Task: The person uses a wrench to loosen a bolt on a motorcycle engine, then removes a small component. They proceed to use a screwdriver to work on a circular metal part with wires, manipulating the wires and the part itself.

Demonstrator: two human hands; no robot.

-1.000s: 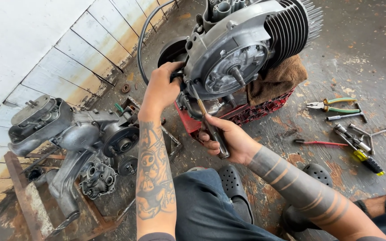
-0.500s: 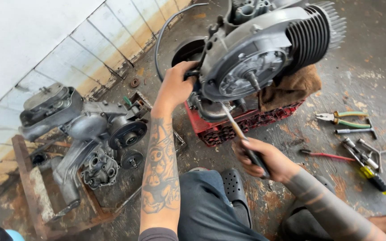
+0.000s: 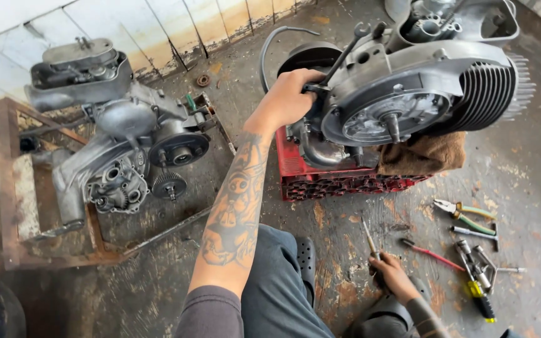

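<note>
The engine (image 3: 408,100) rests on the red crate (image 3: 339,181). Left hand (image 3: 286,100) closes its grip on the engine's left edge; steady it there. Right hand (image 3: 392,275), low by the floor, clasps a screwdriver (image 3: 370,241); seat its tip squarely.

I see a grey metal engine (image 3: 408,94) with a black finned cylinder (image 3: 489,94) on a red lattice crate (image 3: 345,184), a brown rag (image 3: 424,156), dark tattoo patterns on my left forearm (image 3: 236,213), green-handled pliers (image 3: 464,216), and a rust-stained grey floor (image 3: 521,163).
</note>
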